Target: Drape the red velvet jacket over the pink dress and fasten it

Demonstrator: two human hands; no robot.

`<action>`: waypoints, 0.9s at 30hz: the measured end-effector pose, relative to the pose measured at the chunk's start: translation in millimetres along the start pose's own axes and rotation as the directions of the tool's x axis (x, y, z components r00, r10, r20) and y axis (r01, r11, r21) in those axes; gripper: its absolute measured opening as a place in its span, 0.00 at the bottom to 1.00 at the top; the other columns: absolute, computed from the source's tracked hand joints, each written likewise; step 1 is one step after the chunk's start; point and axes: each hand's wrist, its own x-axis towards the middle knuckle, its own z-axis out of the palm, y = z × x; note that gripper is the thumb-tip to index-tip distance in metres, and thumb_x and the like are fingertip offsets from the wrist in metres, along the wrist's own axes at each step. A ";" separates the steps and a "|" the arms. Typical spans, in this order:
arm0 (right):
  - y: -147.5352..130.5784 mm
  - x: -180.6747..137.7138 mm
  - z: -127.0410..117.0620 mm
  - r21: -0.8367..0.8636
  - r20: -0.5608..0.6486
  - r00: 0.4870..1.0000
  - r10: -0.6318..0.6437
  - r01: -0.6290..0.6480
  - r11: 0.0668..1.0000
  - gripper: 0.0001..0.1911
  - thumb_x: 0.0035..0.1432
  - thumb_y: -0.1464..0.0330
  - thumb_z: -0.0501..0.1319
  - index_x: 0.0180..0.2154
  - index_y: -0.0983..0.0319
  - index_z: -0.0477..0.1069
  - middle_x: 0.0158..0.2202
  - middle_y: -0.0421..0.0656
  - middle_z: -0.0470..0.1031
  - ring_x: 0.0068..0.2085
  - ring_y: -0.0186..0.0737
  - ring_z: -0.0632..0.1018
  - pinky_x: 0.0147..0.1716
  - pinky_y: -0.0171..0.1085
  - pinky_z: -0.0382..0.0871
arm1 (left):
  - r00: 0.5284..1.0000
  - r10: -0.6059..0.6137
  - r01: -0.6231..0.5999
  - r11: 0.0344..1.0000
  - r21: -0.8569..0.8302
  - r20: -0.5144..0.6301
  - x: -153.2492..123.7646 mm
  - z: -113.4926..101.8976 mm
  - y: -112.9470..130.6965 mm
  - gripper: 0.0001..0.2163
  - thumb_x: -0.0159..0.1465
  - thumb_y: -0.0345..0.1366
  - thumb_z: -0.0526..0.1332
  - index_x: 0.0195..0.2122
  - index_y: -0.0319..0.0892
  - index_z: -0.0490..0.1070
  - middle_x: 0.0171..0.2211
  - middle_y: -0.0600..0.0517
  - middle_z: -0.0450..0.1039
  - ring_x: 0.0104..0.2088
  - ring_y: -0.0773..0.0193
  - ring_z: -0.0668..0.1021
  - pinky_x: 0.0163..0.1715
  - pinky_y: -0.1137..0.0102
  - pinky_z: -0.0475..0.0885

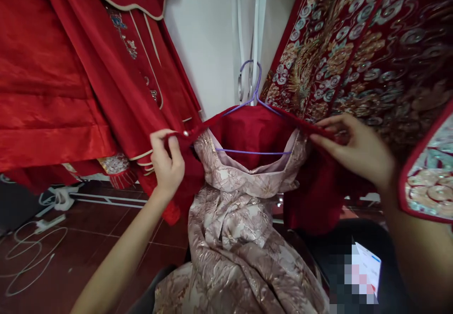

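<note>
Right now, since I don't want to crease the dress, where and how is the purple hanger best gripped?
Probably pinch the purple hanger at its neck, just below the hook, coming from the front: that stretch stands bare above the red cloth, while the lower bar crosses the neckline of the dress.

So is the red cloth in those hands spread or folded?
Spread: the left hand and right hand hold the red cloth stretched between them.
</note>
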 end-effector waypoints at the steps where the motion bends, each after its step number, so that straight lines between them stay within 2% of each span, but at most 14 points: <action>1: 5.7 -3.4 6.3 0.023 0.062 0.997 0.035 -0.037 0.999 0.16 0.50 0.65 0.66 0.42 0.60 0.70 0.34 0.42 0.74 0.30 0.38 0.75 0.31 0.38 0.69 | 0.995 -0.018 0.017 1.000 0.015 0.103 -8.7 0.6 -3.1 0.11 0.66 0.41 0.55 0.45 0.42 0.63 0.37 0.51 0.68 0.38 0.64 0.75 0.40 0.69 0.70; 2: 10.4 -5.2 13.1 0.050 0.114 0.992 0.045 -0.051 0.997 0.17 0.51 0.65 0.65 0.43 0.60 0.68 0.34 0.42 0.74 0.31 0.38 0.75 0.32 0.38 0.70 | 0.976 -0.038 0.029 0.999 0.044 0.216 -14.8 1.9 -5.4 0.13 0.63 0.41 0.58 0.47 0.42 0.62 0.36 0.51 0.69 0.36 0.64 0.75 0.38 0.69 0.70; 4: 14.2 -6.0 26.5 0.096 0.159 0.987 0.003 -0.019 0.995 0.17 0.53 0.64 0.63 0.45 0.60 0.64 0.33 0.42 0.73 0.32 0.39 0.75 0.34 0.39 0.70 | 0.900 -0.081 0.023 0.990 0.140 0.428 -19.2 6.1 -6.9 0.19 0.60 0.43 0.62 0.49 0.44 0.61 0.34 0.53 0.69 0.33 0.63 0.76 0.35 0.69 0.70; 7: 5.4 -7.3 43.3 0.117 0.146 0.984 -0.104 0.087 0.989 0.18 0.56 0.62 0.61 0.46 0.60 0.60 0.32 0.41 0.71 0.30 0.38 0.74 0.30 0.37 0.68 | 0.766 -0.159 -0.016 0.964 0.266 0.623 -14.2 15.1 -2.8 0.22 0.57 0.45 0.64 0.49 0.45 0.60 0.34 0.52 0.71 0.32 0.58 0.77 0.34 0.66 0.71; 9: -5.3 -11.6 52.6 0.093 0.118 0.981 -0.156 0.145 0.985 0.18 0.56 0.63 0.61 0.46 0.60 0.59 0.31 0.40 0.70 0.27 0.37 0.73 0.27 0.36 0.66 | 0.714 -0.225 0.005 0.949 0.316 0.664 -10.6 22.0 1.0 0.21 0.56 0.42 0.65 0.48 0.44 0.61 0.34 0.50 0.73 0.33 0.54 0.78 0.34 0.64 0.71; 12: -23.0 -23.3 65.9 0.094 0.152 0.966 -0.210 0.198 0.976 0.15 0.56 0.64 0.61 0.43 0.59 0.59 0.30 0.39 0.69 0.25 0.35 0.72 0.26 0.35 0.66 | 0.684 -0.273 0.070 0.948 0.311 0.677 -13.9 32.0 8.8 0.13 0.58 0.33 0.61 0.44 0.43 0.62 0.34 0.48 0.74 0.34 0.53 0.79 0.35 0.64 0.71; 15: -41.9 -35.6 78.2 0.195 0.213 0.945 -0.249 0.209 0.958 0.11 0.57 0.66 0.59 0.40 0.58 0.58 0.30 0.39 0.70 0.26 0.34 0.72 0.25 0.33 0.66 | 0.663 -0.215 0.147 0.977 0.157 0.717 -29.3 40.6 24.5 0.11 0.60 0.28 0.56 0.44 0.45 0.62 0.34 0.50 0.75 0.33 0.56 0.80 0.35 0.67 0.71; 18: -57.5 -42.6 86.2 0.299 0.238 0.930 -0.279 0.203 0.933 0.09 0.59 0.66 0.58 0.40 0.58 0.57 0.31 0.39 0.69 0.28 0.34 0.74 0.25 0.32 0.68 | 0.626 -0.125 0.207 0.978 -0.010 0.770 -46.9 46.7 42.5 0.11 0.62 0.29 0.54 0.45 0.46 0.61 0.34 0.51 0.76 0.33 0.59 0.80 0.35 0.69 0.71; 19: -60.5 -43.6 87.4 0.321 0.240 0.930 -0.279 0.195 0.927 0.10 0.59 0.65 0.58 0.40 0.58 0.57 0.32 0.39 0.69 0.29 0.34 0.74 0.25 0.32 0.68 | 0.624 -0.112 0.214 0.976 -0.031 0.773 -50.9 47.9 46.8 0.11 0.62 0.29 0.54 0.45 0.46 0.61 0.35 0.52 0.76 0.33 0.60 0.80 0.35 0.70 0.71; 21: -62.4 -44.5 87.9 0.370 0.245 0.933 -0.263 0.161 0.915 0.13 0.57 0.63 0.60 0.41 0.58 0.57 0.34 0.40 0.70 0.30 0.35 0.75 0.25 0.32 0.70 | 0.654 -0.125 0.195 0.981 -0.007 0.746 -54.6 49.4 51.1 0.10 0.63 0.30 0.54 0.45 0.46 0.62 0.35 0.52 0.76 0.32 0.60 0.79 0.35 0.70 0.71; 24: -58.3 -45.8 86.7 0.451 0.260 0.932 -0.251 0.112 0.886 0.17 0.56 0.62 0.63 0.43 0.58 0.58 0.36 0.42 0.70 0.35 0.38 0.77 0.26 0.33 0.74 | 0.754 -0.109 0.096 0.994 0.055 0.648 -52.4 51.2 50.5 0.06 0.62 0.32 0.57 0.41 0.46 0.65 0.35 0.51 0.75 0.36 0.59 0.78 0.38 0.67 0.70; 27: -53.7 -48.0 85.9 0.473 0.259 0.927 -0.271 0.123 0.872 0.15 0.58 0.64 0.61 0.46 0.58 0.61 0.39 0.43 0.72 0.39 0.39 0.77 0.30 0.35 0.77 | 0.833 -0.039 0.030 0.999 0.026 0.553 -49.8 54.5 49.8 0.04 0.61 0.32 0.59 0.37 0.44 0.66 0.37 0.50 0.74 0.39 0.59 0.77 0.41 0.68 0.70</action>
